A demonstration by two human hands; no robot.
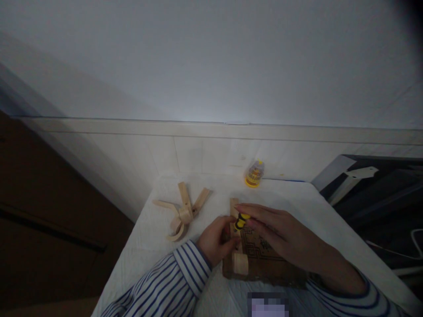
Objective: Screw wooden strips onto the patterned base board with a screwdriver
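My left hand (218,240) is closed around a pale wooden strip (233,206), which has a rounded wooden block (240,263) at its near end. In the fingers of my right hand (286,233) is a short yellow-and-black screwdriver (242,220), tilted over the strip beside the left fingertips. Its tip is too small to make out. Under both hands lies a dark brown board (264,274) with carved line patterns, partly covered by the right hand. Left of my hands rests a pale wooden assembly (185,214) with several arms and a curved piece.
A clear container with a yellow base (254,175) stands at the back of the white-covered table (132,268), against the wall (205,152). Dark furniture (59,211) is to the left. Dark panels with a white metal bracket (353,176) stand beyond the table's right edge.
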